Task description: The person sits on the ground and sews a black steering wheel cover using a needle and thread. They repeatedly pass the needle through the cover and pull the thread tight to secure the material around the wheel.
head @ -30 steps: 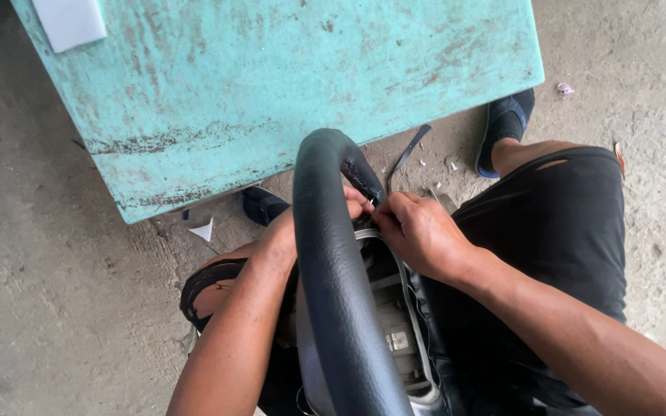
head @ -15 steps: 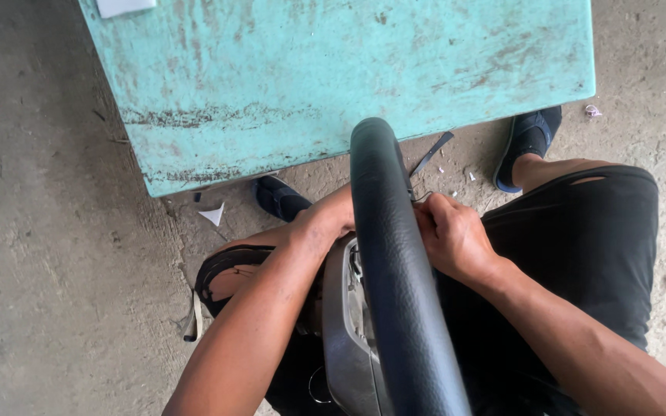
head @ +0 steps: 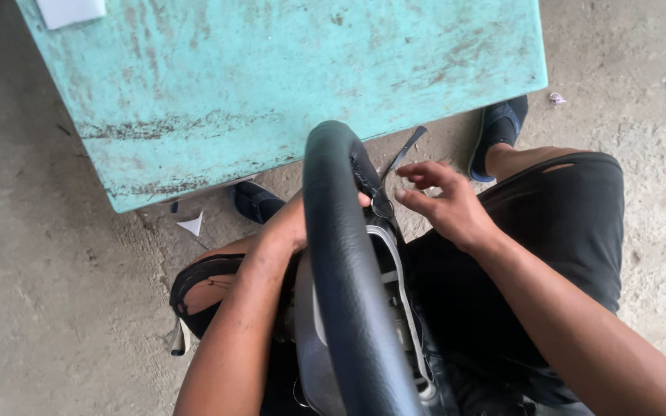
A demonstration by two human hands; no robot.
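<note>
Worn turquoise table on a rough concrete floor

The scuffed, turquoise-painted tabletop (head: 271,85) bears a flat white rectangular piece (head: 71,11) at its far left corner. The grey concrete floor (head: 40,293) beneath carries a small white paper scrap (head: 191,224), a tiny pale bit of litter (head: 556,98), and two dark blue shoes (head: 502,127) by the table's edge.

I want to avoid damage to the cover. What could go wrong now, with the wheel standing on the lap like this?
1. Only the left hand grips the steering wheel; the right hand is open beside the rim, so the upright wheel might tip or roll off the lap.
2. The dark loose strip hangs free at the rim top; it could snag or tear if pulled hard.
3. The turquoise table edge is close ahead, and the rim may knock it.
</note>
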